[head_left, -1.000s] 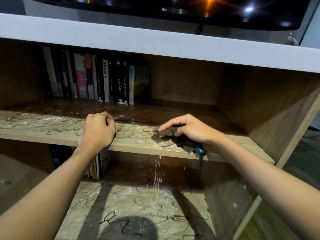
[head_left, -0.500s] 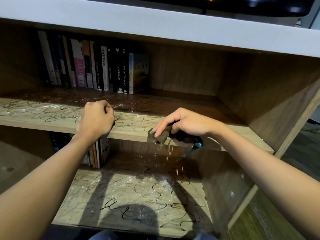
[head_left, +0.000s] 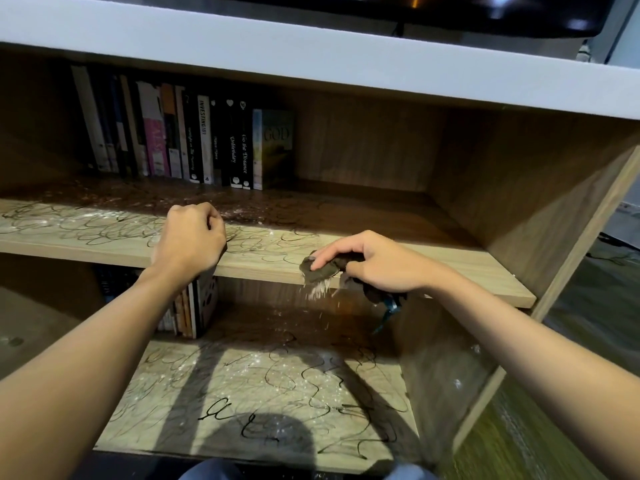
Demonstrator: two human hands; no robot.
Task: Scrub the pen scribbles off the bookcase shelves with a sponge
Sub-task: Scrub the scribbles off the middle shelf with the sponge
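The sponge is gripped by the right hand at the front lip of the upper shelf, shedding white grit. The left hand is clenched, empty, on the scribbles. Next, fresh inward strokes are judged necessary
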